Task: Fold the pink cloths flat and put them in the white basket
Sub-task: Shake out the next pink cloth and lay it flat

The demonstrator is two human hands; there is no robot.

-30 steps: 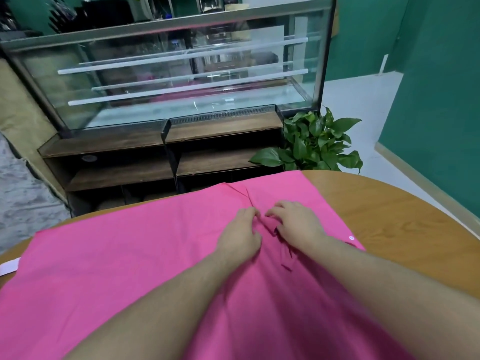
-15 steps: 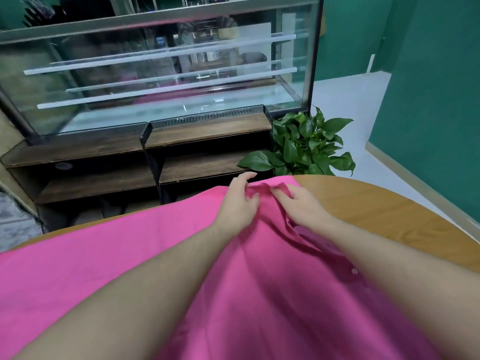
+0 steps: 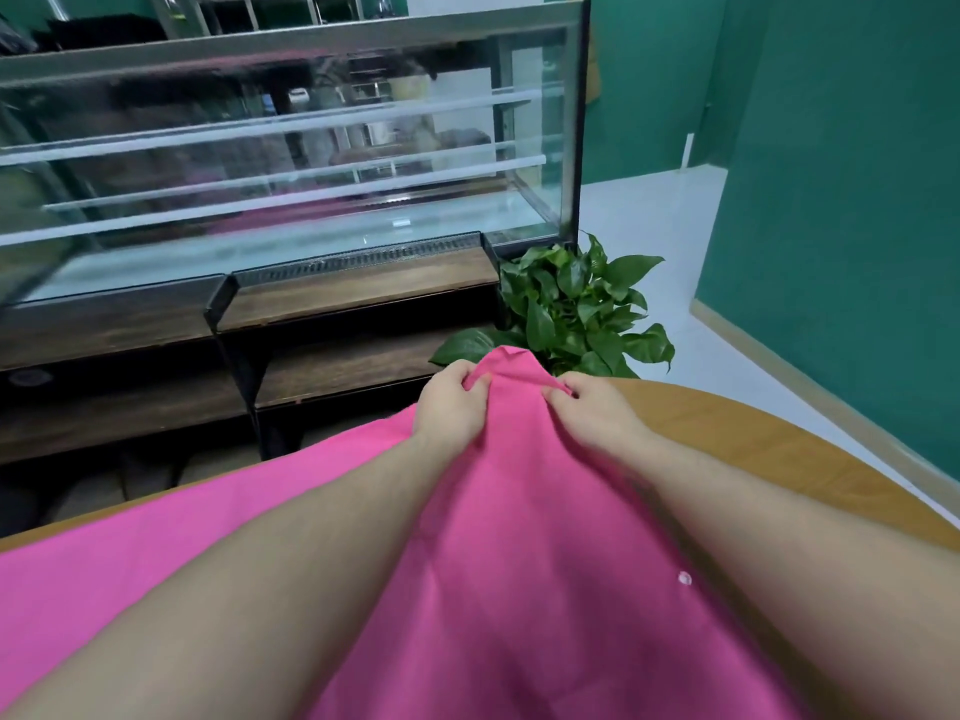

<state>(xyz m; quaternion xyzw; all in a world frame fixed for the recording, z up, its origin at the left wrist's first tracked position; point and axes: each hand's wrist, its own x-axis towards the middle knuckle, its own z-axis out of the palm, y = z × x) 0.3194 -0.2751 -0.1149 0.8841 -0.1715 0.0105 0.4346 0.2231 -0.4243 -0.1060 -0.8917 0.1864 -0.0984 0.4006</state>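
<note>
Left hand (image 3: 451, 407) and right hand (image 3: 597, 415), each in a pinching grip, raise a peaked fold of smooth pink cloth (image 3: 519, 537) above the rounded wooden desk (image 3: 769, 439).

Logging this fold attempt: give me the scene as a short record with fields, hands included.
surface: round wooden table
cloth: pink cloth spread over the table, far edge lifted
left hand: pinches the raised edge
right hand: pinches the same edge, beside the left
button: white button on the cloth
behind table: green plant, glass display case
white basket: not in view
</note>
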